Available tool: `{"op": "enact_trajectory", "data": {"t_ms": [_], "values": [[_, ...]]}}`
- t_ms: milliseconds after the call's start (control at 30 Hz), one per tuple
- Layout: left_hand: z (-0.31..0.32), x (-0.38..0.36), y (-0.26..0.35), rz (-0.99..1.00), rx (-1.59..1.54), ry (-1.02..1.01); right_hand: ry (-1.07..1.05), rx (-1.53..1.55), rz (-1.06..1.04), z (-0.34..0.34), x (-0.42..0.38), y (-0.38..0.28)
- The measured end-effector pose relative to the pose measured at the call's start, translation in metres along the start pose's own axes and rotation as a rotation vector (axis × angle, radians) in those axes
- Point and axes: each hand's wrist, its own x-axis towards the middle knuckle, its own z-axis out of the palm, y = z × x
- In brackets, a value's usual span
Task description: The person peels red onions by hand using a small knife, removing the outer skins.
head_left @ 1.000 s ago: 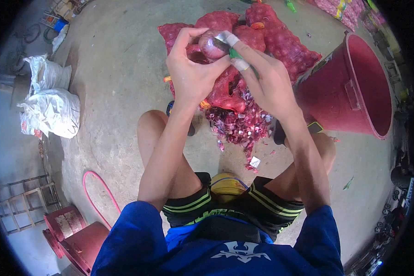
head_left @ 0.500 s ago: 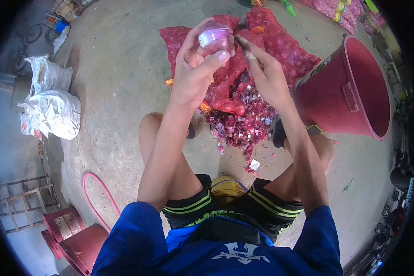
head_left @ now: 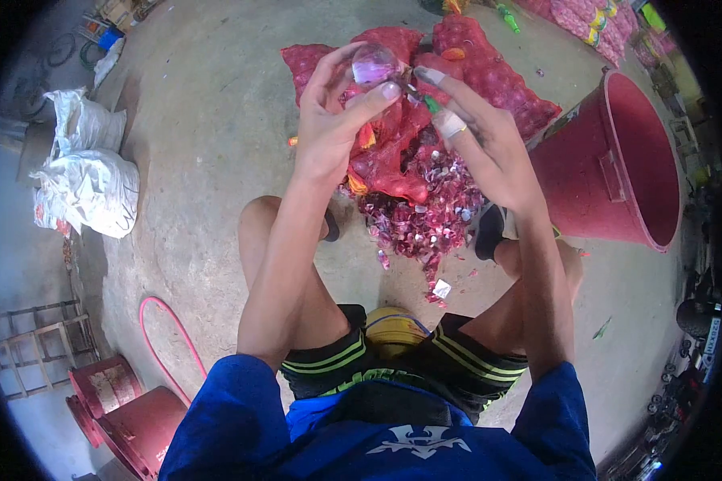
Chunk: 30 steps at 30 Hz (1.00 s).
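Note:
My left hand (head_left: 330, 128) is closed around a purple onion (head_left: 372, 66), thumb along its near side. In my right hand (head_left: 489, 148) is a small knife (head_left: 431, 104) with a green handle, pinched between thumb and fingers. Its short dark blade is at the right side of the onion; whether it touches is too small to tell. A pale wrap circles the right thumb. Under both hands lie red mesh sacks (head_left: 496, 76) of onions and a heap of onion skins and peeled pieces (head_left: 421, 220) on the floor.
A large red bucket (head_left: 582, 172) stands tilted at the right. White sacks (head_left: 92, 188) sit at the left, with red containers (head_left: 140, 425) and a pink hose (head_left: 168, 309) at lower left. More onion sacks (head_left: 590, 24) lie at the back right.
My right hand has turned and shifted slightly right and down, so the knife's green handle now shows. My left hand still grips the onion, which has turned a little.

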Motion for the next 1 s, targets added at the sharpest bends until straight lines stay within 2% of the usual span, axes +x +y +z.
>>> {"op": "enact_trajectory", "data": {"t_ms": [67,167,233,400,500,567,600,667,700,800,933,1000], "values": [[-0.002,0.002,-0.003,0.044,0.006,-0.012,-0.01,0.019,-0.096,-0.001,0.0,-0.002],[-0.006,0.003,-0.001,0.028,0.037,-0.071,-0.022,-0.023,-0.077,-0.005,-0.001,-0.002],[-0.008,0.004,-0.001,0.084,0.15,-0.099,-0.018,-0.035,-0.093,-0.006,-0.002,0.001],[-0.007,-0.001,0.003,0.047,0.141,-0.116,-0.047,-0.046,-0.083,-0.012,-0.003,0.003],[-0.014,0.0,0.008,0.036,0.103,-0.074,-0.017,-0.127,-0.064,-0.018,-0.006,0.022],[-0.018,0.002,0.011,0.022,0.055,-0.036,0.016,-0.323,-0.015,-0.03,-0.009,0.053],[-0.019,0.004,0.011,-0.001,-0.004,-0.044,0.019,-0.328,-0.021,-0.028,-0.005,0.046],[-0.02,0.003,0.007,-0.023,-0.063,-0.037,0.057,-0.108,0.17,-0.015,-0.003,0.012],[-0.017,0.004,0.001,-0.028,-0.074,-0.034,-0.009,-0.075,0.2,-0.014,-0.003,0.001],[-0.007,0.001,-0.005,-0.043,-0.104,-0.054,0.079,0.078,0.082,0.011,-0.004,-0.004],[0.007,-0.001,-0.011,0.005,-0.135,-0.058,0.169,0.033,-0.041,0.025,0.002,-0.003],[0.006,0.0,-0.009,0.007,-0.106,-0.069,0.15,-0.009,0.038,0.017,0.003,-0.006]]}}
